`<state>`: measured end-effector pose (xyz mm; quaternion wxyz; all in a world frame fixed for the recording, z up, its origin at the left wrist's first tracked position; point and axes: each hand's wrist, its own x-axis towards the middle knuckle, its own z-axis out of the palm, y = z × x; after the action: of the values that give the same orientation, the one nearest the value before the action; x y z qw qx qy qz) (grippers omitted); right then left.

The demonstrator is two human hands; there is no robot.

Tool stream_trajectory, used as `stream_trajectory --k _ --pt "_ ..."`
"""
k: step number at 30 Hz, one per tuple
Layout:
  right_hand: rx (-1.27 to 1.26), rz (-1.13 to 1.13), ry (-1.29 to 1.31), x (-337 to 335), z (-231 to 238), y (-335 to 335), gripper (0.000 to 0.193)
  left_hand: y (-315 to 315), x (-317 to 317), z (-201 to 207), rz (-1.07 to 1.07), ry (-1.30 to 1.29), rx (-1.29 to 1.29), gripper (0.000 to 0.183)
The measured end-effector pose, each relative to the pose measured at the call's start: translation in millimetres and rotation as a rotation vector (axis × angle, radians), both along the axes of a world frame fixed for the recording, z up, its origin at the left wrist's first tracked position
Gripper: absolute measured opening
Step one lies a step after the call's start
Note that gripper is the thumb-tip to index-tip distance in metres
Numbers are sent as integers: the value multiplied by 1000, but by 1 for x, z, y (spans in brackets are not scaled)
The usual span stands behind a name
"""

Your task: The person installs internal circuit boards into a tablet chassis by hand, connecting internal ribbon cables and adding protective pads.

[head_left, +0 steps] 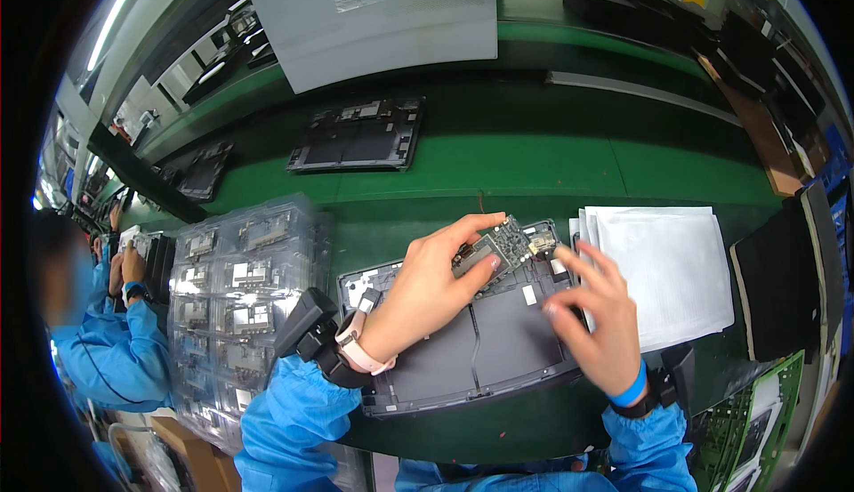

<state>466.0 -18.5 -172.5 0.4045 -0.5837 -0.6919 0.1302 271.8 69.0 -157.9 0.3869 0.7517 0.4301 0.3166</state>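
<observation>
My left hand [436, 271] is closed on a circuit board [507, 247], gripping it by its edges between thumb and fingers. The board is tilted above the upper part of a dark, flat device housing [516, 341] that lies in front of me. At the board's right end a small metallic part [542, 243] shows. My right hand [594, 314] hovers over the housing's right side, thumb and fingers apart. Its fingertips are close to that metallic part; whether they touch it I cannot tell.
Clear plastic trays [245, 278] with several boards stand left. White sheets [658, 270] lie right, beside a black padded panel [783, 274]. Another open housing [358, 134] sits further back, below a grey panel [382, 25]. A co-worker in blue [111, 350] is at far left.
</observation>
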Motion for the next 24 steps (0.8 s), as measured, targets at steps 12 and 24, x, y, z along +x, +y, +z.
stream_trajectory --k 12,24 --pt "-187 -2 128 48 -27 -23 32 -35 -70 13 176 358 471 76" --pt "-250 64 363 46 -42 -36 32 -109 -97 26 211 -565 -864 92"
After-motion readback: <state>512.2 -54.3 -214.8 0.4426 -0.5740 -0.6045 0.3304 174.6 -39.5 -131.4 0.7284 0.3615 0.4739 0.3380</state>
